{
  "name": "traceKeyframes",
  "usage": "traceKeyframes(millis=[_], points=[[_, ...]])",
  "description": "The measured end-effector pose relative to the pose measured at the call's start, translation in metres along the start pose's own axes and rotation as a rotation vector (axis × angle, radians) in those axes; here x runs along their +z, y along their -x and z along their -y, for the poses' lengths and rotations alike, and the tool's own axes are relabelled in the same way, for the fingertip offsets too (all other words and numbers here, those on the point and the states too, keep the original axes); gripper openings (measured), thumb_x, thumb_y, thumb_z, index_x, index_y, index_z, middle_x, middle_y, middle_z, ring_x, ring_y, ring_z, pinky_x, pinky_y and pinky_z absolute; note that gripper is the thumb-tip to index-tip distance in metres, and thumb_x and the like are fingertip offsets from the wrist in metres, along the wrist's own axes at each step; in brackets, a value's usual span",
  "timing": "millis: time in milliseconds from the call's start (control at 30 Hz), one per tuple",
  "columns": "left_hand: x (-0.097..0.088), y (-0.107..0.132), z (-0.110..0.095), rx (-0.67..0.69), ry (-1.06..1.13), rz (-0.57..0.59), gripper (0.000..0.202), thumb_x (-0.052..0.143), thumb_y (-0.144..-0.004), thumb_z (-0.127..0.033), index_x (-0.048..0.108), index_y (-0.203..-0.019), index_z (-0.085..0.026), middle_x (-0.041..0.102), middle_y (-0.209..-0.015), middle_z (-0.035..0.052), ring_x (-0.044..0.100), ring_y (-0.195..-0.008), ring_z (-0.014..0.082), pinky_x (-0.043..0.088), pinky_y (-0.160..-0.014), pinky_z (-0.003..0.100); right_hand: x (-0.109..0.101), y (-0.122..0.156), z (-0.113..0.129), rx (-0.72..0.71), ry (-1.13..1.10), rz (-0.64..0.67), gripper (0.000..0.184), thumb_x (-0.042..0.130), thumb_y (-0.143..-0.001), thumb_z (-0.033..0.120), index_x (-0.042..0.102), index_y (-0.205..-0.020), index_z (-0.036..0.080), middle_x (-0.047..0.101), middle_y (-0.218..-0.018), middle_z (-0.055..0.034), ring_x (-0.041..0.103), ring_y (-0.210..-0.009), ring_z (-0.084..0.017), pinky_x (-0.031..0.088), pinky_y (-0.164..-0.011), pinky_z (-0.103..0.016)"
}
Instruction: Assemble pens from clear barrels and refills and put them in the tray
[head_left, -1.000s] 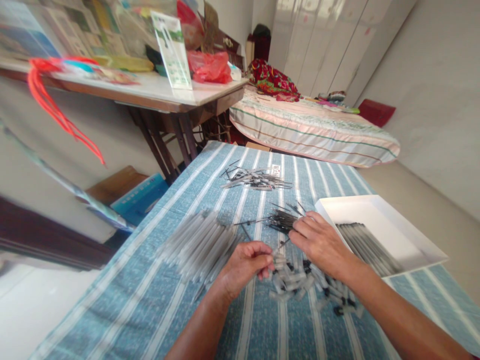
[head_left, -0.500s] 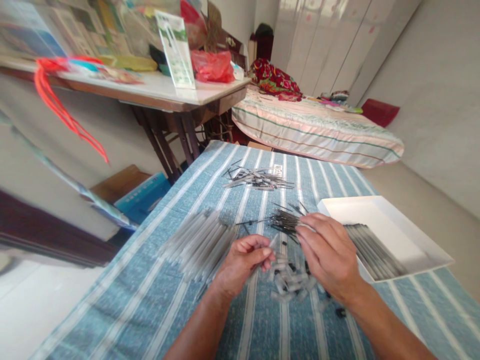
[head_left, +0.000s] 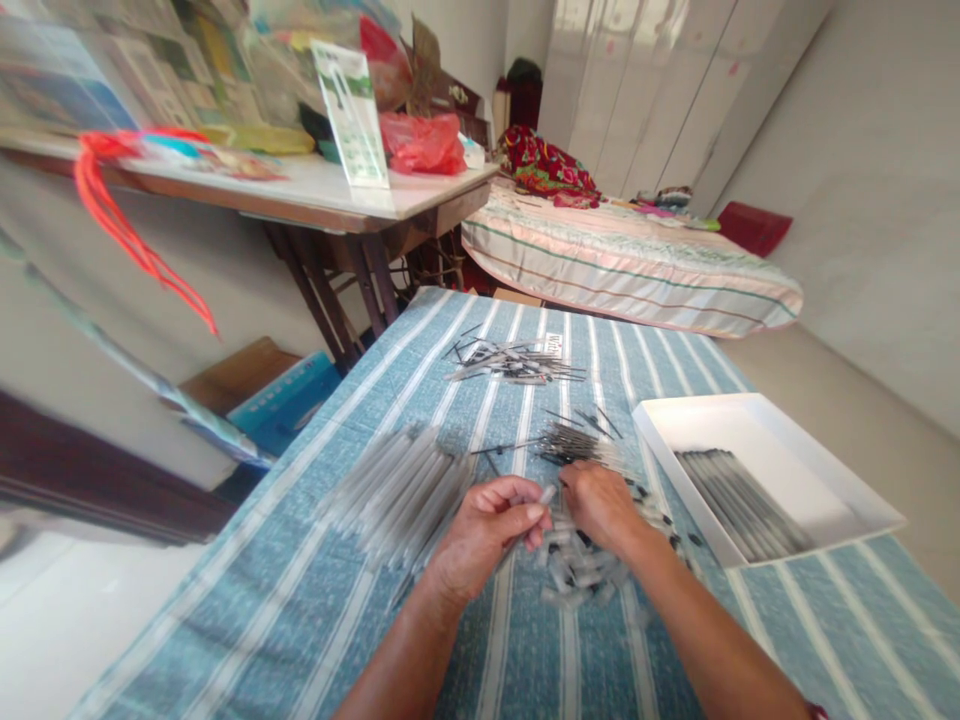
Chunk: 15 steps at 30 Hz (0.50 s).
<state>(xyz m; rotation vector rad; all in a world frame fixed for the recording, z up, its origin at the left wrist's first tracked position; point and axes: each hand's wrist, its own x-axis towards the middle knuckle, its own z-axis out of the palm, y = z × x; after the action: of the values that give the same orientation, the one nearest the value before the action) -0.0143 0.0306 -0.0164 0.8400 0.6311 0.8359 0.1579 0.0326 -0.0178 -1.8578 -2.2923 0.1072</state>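
Note:
My left hand is closed around a slim translucent pen barrel, and its pale tip sticks out past my thumb. Just to the right, my right hand has its fingers bent down and pressed together at the near end of the black pen refills; what the fingertips pinch is hidden. Clear pen caps and small black plugs lie heaped below both hands. Left of my left hand lies a bundle of translucent pen barrels, blurred at its edges.
A white box on the right holds a row of dark-filled pens. Farther back lies a scattered pile of thin refills. A blue striped cloth covers the table. A sewing-machine table and a bed stand beyond.
My right hand has moved left and slightly down from beside the refills, its fingers now bent in close to my left hand. The left hand stays closed on the barrel.

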Motion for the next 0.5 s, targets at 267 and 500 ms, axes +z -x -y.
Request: traceKeyframes(millis=[267, 500], points=[[0.002, -0.001, 0.004, -0.039, -0.046, 0.039, 0.016, 0.068, -0.071, -0.023, 0.063, -0.08, -0.012, 0.065, -0.063, 0.0018, 0.054, -0.049, 0.0088, 0.041, -0.052, 0.022, -0.01, 0.02, 0.005, 0.242, -1.504, -0.165, 0.015, 0.067, -0.07, 0.029, 0.063, -0.078, 0.017, 0.065, -0.063, 0.0002, 0.058, -0.056, -0.014, 0.045, -0.057, -0.026], [0.002, -0.001, 0.006, -0.053, -0.107, 0.058, 0.015, 0.067, -0.072, -0.025, 0.064, -0.08, -0.012, 0.065, -0.065, 0.0017, 0.055, -0.05, 0.0092, 0.041, -0.053, 0.022, -0.013, 0.025, 0.013, 0.244, -1.658, -0.184, 0.015, 0.072, -0.067, 0.03, 0.067, -0.074, 0.017, 0.067, -0.064, -0.0015, 0.057, -0.056, -0.013, 0.045, -0.056, -0.025]])
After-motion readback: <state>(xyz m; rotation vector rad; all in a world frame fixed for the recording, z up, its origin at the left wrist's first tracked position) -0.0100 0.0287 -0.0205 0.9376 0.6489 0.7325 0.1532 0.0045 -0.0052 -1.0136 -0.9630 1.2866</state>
